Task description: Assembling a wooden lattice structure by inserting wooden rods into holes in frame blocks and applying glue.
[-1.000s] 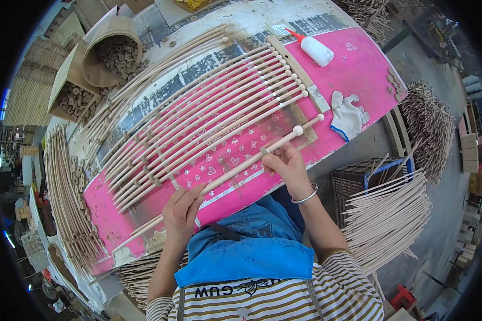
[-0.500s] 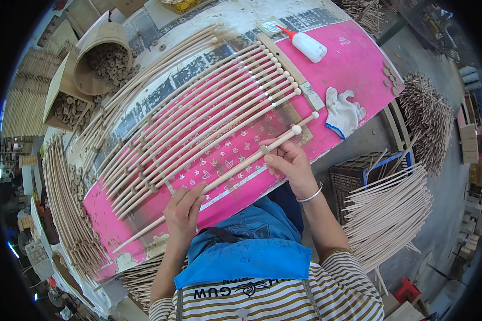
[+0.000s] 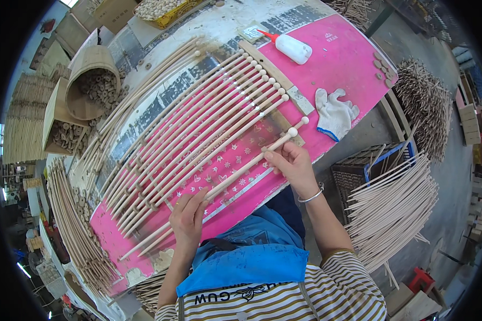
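My right hand [image 3: 294,170] pinches a pale wooden rod [image 3: 234,178] near a small wooden ring [image 3: 264,150] threaded on it. A round wooden ball [image 3: 292,132] caps that rod's upper right end. Lower down, my left hand [image 3: 187,216] is closed around the same rod. A second ball-ended rod lies close alongside, its ball [image 3: 305,120] just past the first; the hands hide much of its shaft. Beyond them, a row of similar rods [image 3: 198,134] slants across the pink sheet [image 3: 326,59], several with rings near their lower left ends.
A white glue bottle [image 3: 293,49] with a red nozzle lies by a cotton glove [image 3: 336,113]. A wooden barrel [image 3: 93,63] on its side and a box [image 3: 51,134] hold rings. Rod bundles [image 3: 396,208] stand at right, near a dark crate [image 3: 353,168]. A yellow basket [image 3: 179,15] holds balls.
The whole view has shifted slightly. Both hands keep hold of the rod. Two pointed rod ends now show beyond my left hand, where one showed before.
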`<state>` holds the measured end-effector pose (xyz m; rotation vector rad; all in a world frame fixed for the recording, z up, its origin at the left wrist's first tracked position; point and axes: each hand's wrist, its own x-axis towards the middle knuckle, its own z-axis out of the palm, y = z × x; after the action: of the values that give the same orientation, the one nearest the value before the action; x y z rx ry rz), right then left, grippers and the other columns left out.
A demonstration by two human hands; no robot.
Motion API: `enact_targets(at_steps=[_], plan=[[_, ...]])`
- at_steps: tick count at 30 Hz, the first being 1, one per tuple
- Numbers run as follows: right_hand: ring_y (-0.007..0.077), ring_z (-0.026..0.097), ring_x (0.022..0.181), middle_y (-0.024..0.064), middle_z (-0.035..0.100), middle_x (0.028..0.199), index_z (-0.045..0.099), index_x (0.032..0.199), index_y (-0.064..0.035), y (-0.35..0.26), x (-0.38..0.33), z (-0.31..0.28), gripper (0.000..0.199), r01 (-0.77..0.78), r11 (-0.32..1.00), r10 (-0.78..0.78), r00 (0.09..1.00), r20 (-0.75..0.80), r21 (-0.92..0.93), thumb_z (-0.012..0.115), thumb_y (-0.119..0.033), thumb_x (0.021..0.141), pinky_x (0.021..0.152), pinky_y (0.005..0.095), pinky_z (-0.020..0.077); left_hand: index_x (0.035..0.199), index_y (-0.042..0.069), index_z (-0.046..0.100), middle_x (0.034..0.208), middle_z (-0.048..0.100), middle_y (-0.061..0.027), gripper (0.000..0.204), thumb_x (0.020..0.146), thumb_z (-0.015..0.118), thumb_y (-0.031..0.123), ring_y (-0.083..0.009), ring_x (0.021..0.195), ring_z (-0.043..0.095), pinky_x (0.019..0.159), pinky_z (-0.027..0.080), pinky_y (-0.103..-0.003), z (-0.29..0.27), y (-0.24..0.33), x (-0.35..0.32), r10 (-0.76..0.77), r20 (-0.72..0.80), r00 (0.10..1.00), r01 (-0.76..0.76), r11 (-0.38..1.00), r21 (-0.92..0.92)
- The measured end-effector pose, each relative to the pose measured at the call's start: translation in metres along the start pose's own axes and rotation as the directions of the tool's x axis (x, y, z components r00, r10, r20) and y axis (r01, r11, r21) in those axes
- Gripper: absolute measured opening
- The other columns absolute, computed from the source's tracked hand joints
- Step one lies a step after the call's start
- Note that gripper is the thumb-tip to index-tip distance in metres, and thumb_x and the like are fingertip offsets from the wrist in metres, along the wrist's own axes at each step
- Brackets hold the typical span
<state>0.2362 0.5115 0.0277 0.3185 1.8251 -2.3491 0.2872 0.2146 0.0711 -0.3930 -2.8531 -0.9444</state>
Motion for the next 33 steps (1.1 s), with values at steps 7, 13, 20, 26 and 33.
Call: enact_targets(at_steps=[7,13,20,26,33], plan=[[0.0054,0.058,0.060,0.0003,0.068,0.069,0.075,0.095,-0.0004,-0.019,0.020,-0.018,0.021,0.154,0.865,-0.313,0.909,-0.273,-0.478,0.083,-0.020,0.094,0.055,0.0247,0.0432,0.126,0.007,0.077,0.099,0.061,-0.0089,0.034,0.092,0.077,0.006,-0.0244,0.084,0.065,0.067,0.053,-0.037,0.024,0.009,0.033,0.037,0.006,0.999,-0.038,0.997,0.068],[0.0045,0.057,0.064,-0.0007,0.067,0.073,0.074,0.101,-0.0002,-0.011,0.026,-0.023,0.017,0.213,0.901,-0.321,0.914,-0.250,-0.378,0.079,-0.016,0.098,0.057,0.0234,0.0434,0.124,0.008,0.077,0.097,0.059,-0.0078,0.033,0.091,0.078,0.009,-0.0247,0.087,0.066,0.068,0.055,-0.038,0.054,0.005,0.055,0.089,-0.001,0.996,-0.087,0.980,0.179],[0.0038,0.054,0.064,-0.0022,0.064,0.073,0.074,0.105,0.0007,-0.003,0.021,-0.024,0.015,0.191,0.922,-0.268,0.943,-0.199,-0.336,0.076,-0.013,0.100,0.057,0.0231,0.0427,0.125,0.011,0.078,0.099,0.061,-0.0058,0.040,0.086,0.082,0.015,-0.0247,0.096,0.064,0.083,0.053,-0.040,0.062,-0.003,0.063,0.168,0.011,0.986,-0.161,0.925,0.345],[0.0035,0.055,0.064,-0.0022,0.064,0.073,0.073,0.110,0.0004,0.002,0.015,-0.025,0.016,0.193,0.929,-0.260,0.948,-0.185,-0.315,0.074,-0.014,0.101,0.057,0.0235,0.0423,0.129,0.013,0.076,0.109,0.065,-0.0042,0.041,0.087,0.077,0.011,-0.0240,0.097,0.063,0.083,0.048,-0.039,0.039,-0.008,0.065,0.191,-0.050,0.980,-0.163,0.926,0.341],[0.0041,0.058,0.069,-0.0011,0.066,0.080,0.072,0.111,-0.0001,0.002,0.010,-0.018,0.016,0.192,0.931,-0.235,0.966,-0.107,-0.310,0.070,-0.014,0.104,0.061,0.0221,0.0453,0.129,0.013,0.075,0.106,0.064,-0.0059,0.046,0.084,0.072,0.003,-0.0245,0.096,0.063,0.082,0.050,-0.040,0.025,-0.034,0.060,0.210,0.038,0.977,-0.203,0.861,0.466]])
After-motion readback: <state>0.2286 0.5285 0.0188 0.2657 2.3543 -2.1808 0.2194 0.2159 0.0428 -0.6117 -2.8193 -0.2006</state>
